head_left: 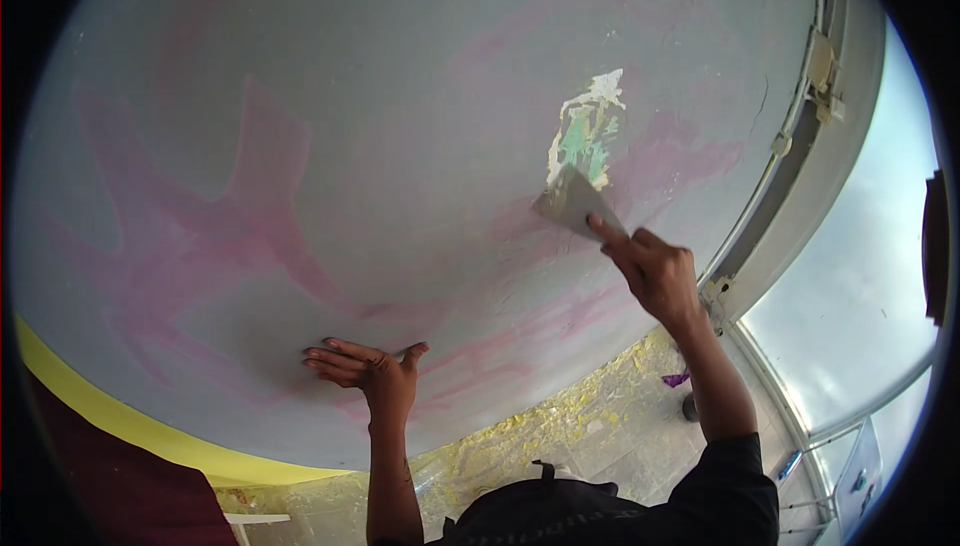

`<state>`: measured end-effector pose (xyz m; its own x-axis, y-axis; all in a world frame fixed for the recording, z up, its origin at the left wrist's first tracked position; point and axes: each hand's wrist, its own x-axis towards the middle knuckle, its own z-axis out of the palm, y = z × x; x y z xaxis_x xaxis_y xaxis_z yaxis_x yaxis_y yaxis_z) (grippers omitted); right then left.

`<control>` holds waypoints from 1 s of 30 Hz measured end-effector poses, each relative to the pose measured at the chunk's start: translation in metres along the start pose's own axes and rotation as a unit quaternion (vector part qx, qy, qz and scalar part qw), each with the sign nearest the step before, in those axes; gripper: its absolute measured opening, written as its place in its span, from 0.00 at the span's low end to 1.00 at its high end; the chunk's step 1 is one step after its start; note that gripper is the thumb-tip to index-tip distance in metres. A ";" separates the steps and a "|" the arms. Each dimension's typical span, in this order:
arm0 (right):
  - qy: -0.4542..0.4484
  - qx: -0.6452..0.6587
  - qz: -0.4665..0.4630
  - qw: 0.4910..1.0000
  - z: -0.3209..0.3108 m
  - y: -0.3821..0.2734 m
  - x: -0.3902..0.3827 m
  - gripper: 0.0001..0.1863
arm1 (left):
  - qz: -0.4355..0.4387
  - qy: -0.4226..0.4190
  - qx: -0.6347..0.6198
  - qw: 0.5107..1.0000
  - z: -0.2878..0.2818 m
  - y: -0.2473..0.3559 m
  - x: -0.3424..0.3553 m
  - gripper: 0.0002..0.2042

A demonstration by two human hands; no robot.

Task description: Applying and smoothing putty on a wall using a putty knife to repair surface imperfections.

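- Just below the patch of peeled paint (588, 131) – white-edged, green beneath – the scraper (572, 203) lies with its broad grey blade flat on the wall (400, 96).
- Right hand (655, 271) is clamped on the scraper's handle, forefinger along the blade.
- Left hand (368, 366) – well left of the patch – presses the pink-smeared wall, fingers spread, holding nothing.

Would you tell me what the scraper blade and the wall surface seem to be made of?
Scraper blade: likely thin metal, dull grey, flat, smeared with filler. Wall: apparently plaster under matt grey and pink paint; a chipped patch shows white and green layers beneath.
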<state>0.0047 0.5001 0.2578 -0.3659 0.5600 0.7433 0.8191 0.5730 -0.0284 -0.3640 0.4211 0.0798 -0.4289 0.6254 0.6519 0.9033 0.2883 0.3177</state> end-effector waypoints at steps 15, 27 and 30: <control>-0.015 0.007 -0.064 0.998 -0.022 0.004 0.015 0.29 | -0.019 0.007 0.028 0.999 -0.001 -0.002 -0.007 0.78; -0.076 0.028 -0.194 0.978 -0.046 0.073 0.026 0.39 | -0.119 -0.058 -0.004 0.991 -0.034 0.016 0.003 0.78; -0.080 -0.017 -0.199 0.977 -0.029 0.078 0.039 0.39 | -0.116 -0.058 0.000 0.992 -0.027 0.029 0.006 0.78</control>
<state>0.0671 0.5492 0.3036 -0.7199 0.3848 0.5776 0.6117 0.7450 0.2660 -0.3411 0.4134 0.1114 -0.6203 0.6222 0.4776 0.7811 0.4341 0.4489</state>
